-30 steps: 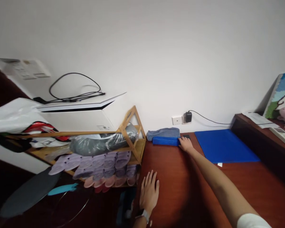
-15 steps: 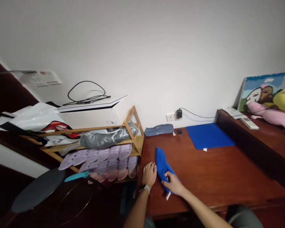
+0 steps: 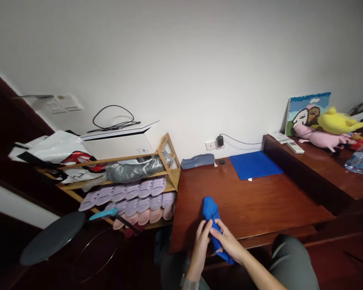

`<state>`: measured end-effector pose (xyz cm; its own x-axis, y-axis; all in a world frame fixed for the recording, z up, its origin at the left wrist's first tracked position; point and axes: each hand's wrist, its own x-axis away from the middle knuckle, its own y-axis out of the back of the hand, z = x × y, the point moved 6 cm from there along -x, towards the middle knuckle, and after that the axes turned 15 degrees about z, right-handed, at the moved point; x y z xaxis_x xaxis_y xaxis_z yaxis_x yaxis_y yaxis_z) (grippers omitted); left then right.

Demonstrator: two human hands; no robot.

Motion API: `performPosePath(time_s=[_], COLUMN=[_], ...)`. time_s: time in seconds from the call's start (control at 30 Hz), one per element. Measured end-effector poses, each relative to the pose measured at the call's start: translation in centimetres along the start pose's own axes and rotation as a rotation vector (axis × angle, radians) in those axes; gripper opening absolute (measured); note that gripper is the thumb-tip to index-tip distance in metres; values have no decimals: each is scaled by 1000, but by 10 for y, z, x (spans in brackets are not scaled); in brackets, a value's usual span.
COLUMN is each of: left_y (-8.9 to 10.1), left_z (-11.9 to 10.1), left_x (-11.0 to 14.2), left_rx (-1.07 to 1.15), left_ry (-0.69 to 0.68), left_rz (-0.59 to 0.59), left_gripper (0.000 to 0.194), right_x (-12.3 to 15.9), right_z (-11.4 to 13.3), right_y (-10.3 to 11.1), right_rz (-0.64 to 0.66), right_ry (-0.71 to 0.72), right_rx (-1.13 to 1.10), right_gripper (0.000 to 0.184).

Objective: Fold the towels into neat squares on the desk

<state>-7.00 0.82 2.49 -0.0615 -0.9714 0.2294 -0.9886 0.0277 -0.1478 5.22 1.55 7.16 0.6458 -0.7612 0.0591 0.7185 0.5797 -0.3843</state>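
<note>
A long folded blue cloth [image 3: 210,206] slants over the front edge of the reddish-brown table [image 3: 248,201], its lower end close to my lap. My left hand [image 3: 201,237] is closed on its left side, fingertips near the middle of the bundle. From the right, my right hand [image 3: 228,241] grips the same cloth, and the two thumbs nearly meet on top. My fingers hide part of the fold. Against the wall lies a grey-blue folded fabric roll [image 3: 197,161] with a small white tag. A flat blue cloth [image 3: 255,165] is spread to its right.
On the left, a wooden rack [image 3: 174,177] holds several lilac and pink clogs [image 3: 139,205] and a white box [image 3: 117,146]. A dark round stool [image 3: 53,237] stands below. Plush toys [image 3: 323,137], a remote control [image 3: 295,147] and a bottle [image 3: 359,162] sit on the raised right-hand surface.
My right hand has brought the blue cloth from the wall side to the table's front edge. My left hand, earlier flat on the table, has come onto the cloth too.
</note>
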Motion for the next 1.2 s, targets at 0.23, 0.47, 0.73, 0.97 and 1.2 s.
performPosePath(time_s=[0.23,0.47,0.73,0.97,1.2], left_y=[-39,8,-39,-39,67], left_z=[-94,-122,-110,-131,-183], left_x=[-15,-25,-12,2,21], left_rx=[-89,220,-2,-58,-175], left_ry=[-264,-299,-255,-281,-447], left_rz=[57,-221,7,184,-392], left_gripper=[50,55,51,49,52], right_x=[-3,19,-4,16,97], right_z=[55,121,80,107,182], right_y=[22,64,13,39,130], right_rz=[-142,-235,-86,-153,-648], right_ry=[177,293,139,249,488], right_rx=[-133,40,185,157,-153], right_gripper=[53,51,59,53,42])
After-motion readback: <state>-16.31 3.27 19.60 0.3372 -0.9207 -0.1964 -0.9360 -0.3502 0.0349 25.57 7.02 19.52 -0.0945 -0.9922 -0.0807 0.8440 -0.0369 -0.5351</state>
